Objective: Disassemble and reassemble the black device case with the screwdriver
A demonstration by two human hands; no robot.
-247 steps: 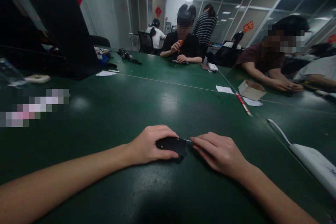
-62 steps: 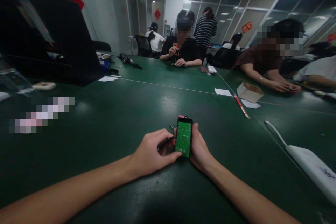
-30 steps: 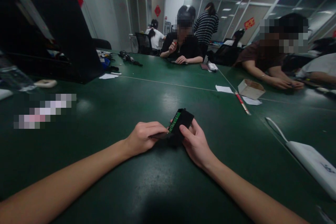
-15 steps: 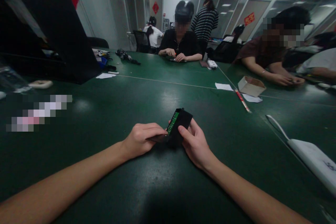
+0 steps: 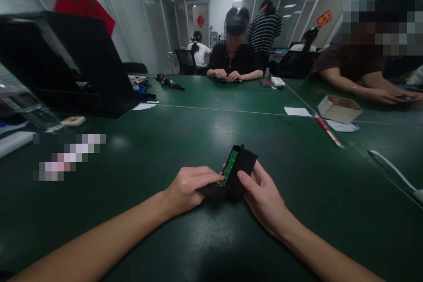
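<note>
Above the table, a black case [image 5: 245, 166] is tilted up in my right hand [image 5: 264, 189], the thumb pressed on its broad face. A green circuit board [image 5: 230, 167] shows along the case's open left side. My left hand [image 5: 190, 187] pinches a thin dark panel [image 5: 210, 190] at the lower end of the case, fingertips touching the board's lower edge. Whether this panel is joined to the case I cannot tell. Behind my right wrist a small orange thing [image 5: 283, 202] peeks out, mostly hidden.
The green table [image 5: 148, 150] carries a black open box-like object [image 5: 89, 66] at left. At right are an open carton [image 5: 340, 109], a red-and-white stick [image 5: 328, 131], papers [image 5: 298, 111] and a white cable [image 5: 390, 169]. Co-workers [image 5: 234, 59] sit across the table.
The whole view has shifted, so the scene sits further right and lower. Both hands keep the same hold on the case and panel. The orange thing has come into sight behind my right wrist.
</note>
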